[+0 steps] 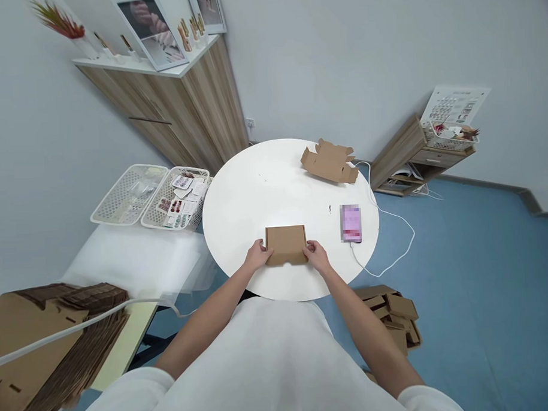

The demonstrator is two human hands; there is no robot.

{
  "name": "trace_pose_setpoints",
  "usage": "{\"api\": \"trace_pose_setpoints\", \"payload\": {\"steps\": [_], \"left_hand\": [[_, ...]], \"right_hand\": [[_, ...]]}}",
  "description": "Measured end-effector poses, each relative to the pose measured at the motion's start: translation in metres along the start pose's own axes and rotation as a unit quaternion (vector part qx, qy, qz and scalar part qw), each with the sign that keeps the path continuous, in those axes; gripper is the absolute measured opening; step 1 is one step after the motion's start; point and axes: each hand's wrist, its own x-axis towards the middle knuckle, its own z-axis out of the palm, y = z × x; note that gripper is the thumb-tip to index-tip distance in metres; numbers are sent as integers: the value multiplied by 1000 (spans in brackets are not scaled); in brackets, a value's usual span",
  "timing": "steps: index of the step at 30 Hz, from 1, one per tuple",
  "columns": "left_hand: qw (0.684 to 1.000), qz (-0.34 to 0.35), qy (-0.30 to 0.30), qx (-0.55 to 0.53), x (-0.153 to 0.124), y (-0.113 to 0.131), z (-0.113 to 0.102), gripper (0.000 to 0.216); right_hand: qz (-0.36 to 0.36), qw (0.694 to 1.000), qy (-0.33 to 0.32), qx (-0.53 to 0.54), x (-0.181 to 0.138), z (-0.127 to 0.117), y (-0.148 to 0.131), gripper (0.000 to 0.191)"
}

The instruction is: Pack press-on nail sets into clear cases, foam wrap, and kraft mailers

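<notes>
A small brown cardboard box point(286, 244) with its lid closed lies on the white round table point(238, 201), close to the front edge. My left hand point(258, 254) grips its left side, thumb on the front corner. On the opposite side my right hand point(317, 255) holds the box the same way, with fingers bent against the edge. Farther back on the table rests an unfolded cardboard box blank point(330, 161) with its flaps spread.
A blurred-out phone point(351, 223) with a white cable point(404, 219) lies at the table's right. To the left stand two white baskets point(142, 220) and a stack of flat cardboard point(81, 350). Several folded boxes point(394, 315) are piled at lower right.
</notes>
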Motion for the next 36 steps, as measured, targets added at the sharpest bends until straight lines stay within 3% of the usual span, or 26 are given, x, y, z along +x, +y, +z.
{"api": "trace_pose_setpoints", "payload": {"steps": [4,8,12,17,24,30,36], "left_hand": [[999,0,27,46,-5,-4,2,56],[991,76,90,61,-13,-17,-6,43],[982,184,33,28,-19,-39,-22,47],[963,261,-61,21,-18,-52,-30,68],[954,294,-37,37,-22,-57,-52,68],[953,276,18,125,-20,-34,-81,41],[947,260,-19,188,0,1,-100,25]], "right_hand": [[-19,999,39,-25,-11,17,4,39],[-49,995,80,-41,-28,24,8,49],[-101,990,73,-62,-49,25,20,57],[-113,988,51,-92,-62,38,21,68],[-135,987,68,-56,-78,69,-6,68],[-117,989,61,-70,-72,56,-41,51],[-86,985,74,-129,-46,35,-85,39]]}}
